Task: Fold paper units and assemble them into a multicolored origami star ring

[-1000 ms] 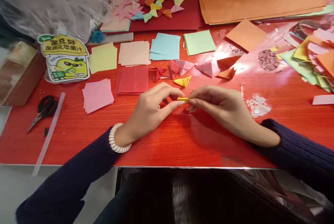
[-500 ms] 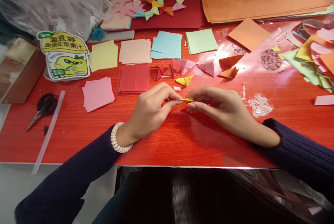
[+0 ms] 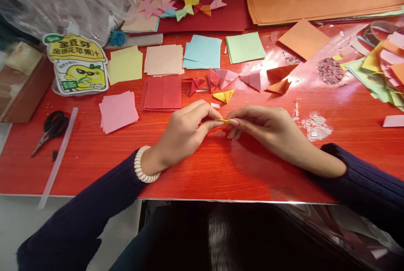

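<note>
While gripping the yellow paper (image 3: 222, 120) in the head view, pinched between fingertips of left hand (image 3: 184, 132) and right hand (image 3: 273, 130) over the red table (image 3: 202, 178), just near of the yellow triangle (image 3: 224, 96), could skew a crease through uneven pressure or tear it by tugging.

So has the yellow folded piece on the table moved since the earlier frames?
No. The yellow folded piece keeps its place to the right of the red paper stack; only the view shifted slightly.
</note>
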Demonstrator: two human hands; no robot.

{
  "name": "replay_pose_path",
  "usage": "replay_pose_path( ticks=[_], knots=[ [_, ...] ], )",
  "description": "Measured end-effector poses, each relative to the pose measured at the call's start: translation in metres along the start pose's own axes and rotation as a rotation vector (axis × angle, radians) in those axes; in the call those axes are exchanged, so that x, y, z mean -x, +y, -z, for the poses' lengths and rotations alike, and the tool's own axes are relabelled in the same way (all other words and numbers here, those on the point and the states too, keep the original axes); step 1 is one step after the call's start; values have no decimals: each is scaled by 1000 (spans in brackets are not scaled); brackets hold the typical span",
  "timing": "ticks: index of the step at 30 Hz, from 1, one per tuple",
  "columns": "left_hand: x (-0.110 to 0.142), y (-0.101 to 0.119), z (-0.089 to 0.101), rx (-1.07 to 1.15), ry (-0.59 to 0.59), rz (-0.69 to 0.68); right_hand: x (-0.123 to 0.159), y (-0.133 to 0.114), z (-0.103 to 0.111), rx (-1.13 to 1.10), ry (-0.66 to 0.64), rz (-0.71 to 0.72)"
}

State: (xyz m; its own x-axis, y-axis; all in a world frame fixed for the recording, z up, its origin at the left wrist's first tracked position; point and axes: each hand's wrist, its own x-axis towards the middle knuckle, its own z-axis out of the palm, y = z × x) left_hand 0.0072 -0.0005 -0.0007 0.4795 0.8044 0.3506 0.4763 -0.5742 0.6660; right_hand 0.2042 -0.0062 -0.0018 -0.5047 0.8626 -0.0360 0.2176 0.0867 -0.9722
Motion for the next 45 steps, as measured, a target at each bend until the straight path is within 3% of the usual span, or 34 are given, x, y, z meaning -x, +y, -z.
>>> replay_pose_path(
  ticks=[9, 13, 20, 30, 40, 45],
  knots=[
    [1, 3, 4, -7, -110, -59, -3, -11, 8, 228, -193, 0],
    [1, 3, 1, -7, -71, -35, -1, -9, 3, 165, -133, -30],
    [1, 2, -4, 15, -11, 151, 0, -9, -4, -95, 60, -108],
    [1, 6, -5, -19, -28, 105, -5, -13, -1, -356, -94, -290],
    [-1, 9, -2, 65, -27, 265, -5, -14, -1, -401, -105, -306],
    [1, 10, -5, -11, 8, 225, -5, -13, -2, -421, -95, -298]
  ],
)
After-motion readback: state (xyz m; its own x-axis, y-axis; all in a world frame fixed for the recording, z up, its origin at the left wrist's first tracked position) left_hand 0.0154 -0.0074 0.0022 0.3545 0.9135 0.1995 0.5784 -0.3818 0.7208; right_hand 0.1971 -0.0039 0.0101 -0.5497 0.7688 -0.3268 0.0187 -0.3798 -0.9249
